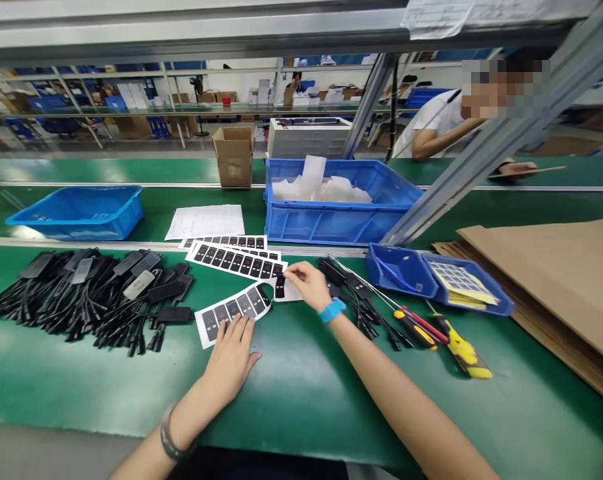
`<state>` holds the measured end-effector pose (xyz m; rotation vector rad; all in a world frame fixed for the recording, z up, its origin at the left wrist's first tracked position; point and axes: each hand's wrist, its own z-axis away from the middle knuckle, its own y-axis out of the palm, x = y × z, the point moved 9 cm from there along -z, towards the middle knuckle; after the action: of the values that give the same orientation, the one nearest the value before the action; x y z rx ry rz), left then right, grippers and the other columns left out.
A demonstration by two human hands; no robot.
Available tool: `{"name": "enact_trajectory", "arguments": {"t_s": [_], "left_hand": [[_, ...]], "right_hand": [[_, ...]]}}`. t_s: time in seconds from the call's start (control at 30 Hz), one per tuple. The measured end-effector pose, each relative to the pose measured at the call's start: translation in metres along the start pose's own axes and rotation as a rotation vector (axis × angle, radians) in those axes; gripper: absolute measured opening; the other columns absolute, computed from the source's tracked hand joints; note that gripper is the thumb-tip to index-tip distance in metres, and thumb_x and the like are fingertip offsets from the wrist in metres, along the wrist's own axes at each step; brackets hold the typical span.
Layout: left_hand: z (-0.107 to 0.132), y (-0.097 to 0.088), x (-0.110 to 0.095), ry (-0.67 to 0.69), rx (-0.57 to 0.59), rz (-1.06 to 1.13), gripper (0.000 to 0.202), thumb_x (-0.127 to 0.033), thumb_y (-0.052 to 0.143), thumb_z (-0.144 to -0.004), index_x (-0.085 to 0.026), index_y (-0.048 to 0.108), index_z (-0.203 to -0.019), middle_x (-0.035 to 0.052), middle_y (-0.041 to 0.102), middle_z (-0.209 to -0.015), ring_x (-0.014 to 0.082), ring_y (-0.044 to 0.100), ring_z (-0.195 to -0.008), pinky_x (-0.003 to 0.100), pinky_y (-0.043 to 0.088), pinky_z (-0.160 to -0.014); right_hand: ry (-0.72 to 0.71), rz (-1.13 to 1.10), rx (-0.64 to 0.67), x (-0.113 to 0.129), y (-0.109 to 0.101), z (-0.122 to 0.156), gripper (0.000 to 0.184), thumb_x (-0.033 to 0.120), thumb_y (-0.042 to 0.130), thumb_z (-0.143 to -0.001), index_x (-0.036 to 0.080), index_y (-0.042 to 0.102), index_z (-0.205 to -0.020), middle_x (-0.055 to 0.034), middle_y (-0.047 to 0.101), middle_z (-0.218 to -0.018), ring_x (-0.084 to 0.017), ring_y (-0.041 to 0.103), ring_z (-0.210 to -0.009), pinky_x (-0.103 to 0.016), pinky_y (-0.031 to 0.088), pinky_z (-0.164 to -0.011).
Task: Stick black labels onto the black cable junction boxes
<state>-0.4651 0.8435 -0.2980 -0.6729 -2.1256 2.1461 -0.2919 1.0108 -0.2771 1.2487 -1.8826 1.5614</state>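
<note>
My left hand (231, 353) lies flat, fingers stretched out, pressing on the near end of a white sticker strip (234, 307) printed with black labels on the green table. My right hand (308, 283), with a blue wristband, pinches the strip's far end, which curls upward around one black label (280, 287). More sticker sheets (236, 260) lie just beyond the strip.
A pile of black cabled devices (91, 293) covers the left. Screwdrivers (421, 327) and a yellow tool (464, 352) lie right, by small blue trays (436, 277) and cardboard (556, 287). Blue bins (331, 220) (76, 213), a paper (206, 221) and a box (234, 157) stand behind. A person (446, 123) works opposite.
</note>
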Motion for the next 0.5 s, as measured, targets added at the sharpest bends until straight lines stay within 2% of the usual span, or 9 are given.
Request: {"name": "enact_trajectory", "arguments": {"t_s": [0.1, 0.13, 0.2, 0.3, 0.37, 0.43, 0.5], "left_hand": [[-0.003, -0.015, -0.001, 0.006, -0.018, 0.066, 0.053, -0.026, 0.049, -0.093, -0.015, 0.04, -0.144, 0.0216, 0.051, -0.144, 0.0384, 0.045, -0.135, 0.06, 0.034, -0.11], [-0.004, -0.026, 0.003, 0.009, -0.038, 0.073, 0.051, -0.023, 0.046, -0.093, -0.017, 0.041, -0.144, 0.0208, 0.052, -0.142, 0.0368, 0.048, -0.132, 0.057, 0.037, -0.109], [-0.002, -0.054, 0.019, -0.018, -0.095, 0.023, 0.051, -0.013, 0.04, -0.091, -0.019, 0.045, -0.142, 0.0196, 0.056, -0.137, 0.0329, 0.055, -0.124, 0.051, 0.043, -0.103], [0.01, -0.102, 0.064, -0.2, -0.167, -0.211, 0.051, -0.003, 0.038, -0.085, -0.013, 0.053, -0.133, 0.0214, 0.062, -0.121, 0.0326, 0.06, -0.109, 0.049, 0.05, -0.089], [0.02, -0.125, 0.093, -0.329, -0.16, -0.366, 0.042, -0.003, 0.038, -0.083, -0.011, 0.063, -0.115, 0.0219, 0.064, -0.106, 0.0342, 0.061, -0.099, 0.049, 0.051, -0.08], [0.028, -0.139, 0.107, -0.348, -0.145, -0.411, 0.032, -0.005, 0.04, -0.082, -0.013, 0.066, -0.099, 0.0211, 0.065, -0.102, 0.0351, 0.061, -0.095, 0.049, 0.051, -0.077], [0.033, -0.152, 0.109, -0.306, -0.197, -0.343, 0.023, -0.011, 0.044, -0.086, -0.016, 0.063, -0.097, 0.018, 0.066, -0.1, 0.0334, 0.063, -0.092, 0.047, 0.051, -0.079]], "right_hand": [[0.141, -0.385, -0.298, -0.017, -0.037, 0.01, 0.027, 0.044, 0.068, -0.082, 0.018, 0.066, -0.091, -0.0034, 0.064, -0.084, -0.018, 0.058, -0.078, -0.032, 0.052, -0.07], [0.193, -0.506, -0.376, -0.021, -0.045, 0.014, 0.029, 0.046, 0.071, -0.079, 0.019, 0.066, -0.09, -0.0027, 0.063, -0.083, -0.017, 0.058, -0.076, -0.031, 0.052, -0.068], [0.254, -0.651, -0.439, -0.016, -0.053, 0.022, 0.03, 0.047, 0.074, -0.076, 0.02, 0.066, -0.087, -0.0018, 0.061, -0.082, -0.016, 0.057, -0.073, -0.029, 0.051, -0.064], [0.26, -0.718, -0.412, 0.012, -0.056, 0.03, 0.029, 0.048, 0.074, -0.075, 0.022, 0.064, -0.081, -0.0009, 0.058, -0.077, -0.015, 0.057, -0.07, -0.027, 0.05, -0.06], [0.26, -0.719, -0.368, 0.03, -0.052, 0.034, 0.029, 0.05, 0.073, -0.074, 0.023, 0.062, -0.079, -0.0002, 0.057, -0.073, -0.015, 0.055, -0.066, -0.028, 0.049, -0.058], [0.269, -0.718, -0.322, 0.042, -0.046, 0.036, 0.031, 0.05, 0.073, -0.073, 0.023, 0.061, -0.079, 0.0006, 0.056, -0.07, -0.014, 0.053, -0.063, -0.028, 0.049, -0.056], [0.281, -0.738, -0.284, 0.049, -0.04, 0.038, 0.031, 0.05, 0.073, -0.073, 0.023, 0.059, -0.078, 0.0013, 0.054, -0.07, -0.014, 0.052, -0.063, -0.027, 0.048, -0.056]]}}
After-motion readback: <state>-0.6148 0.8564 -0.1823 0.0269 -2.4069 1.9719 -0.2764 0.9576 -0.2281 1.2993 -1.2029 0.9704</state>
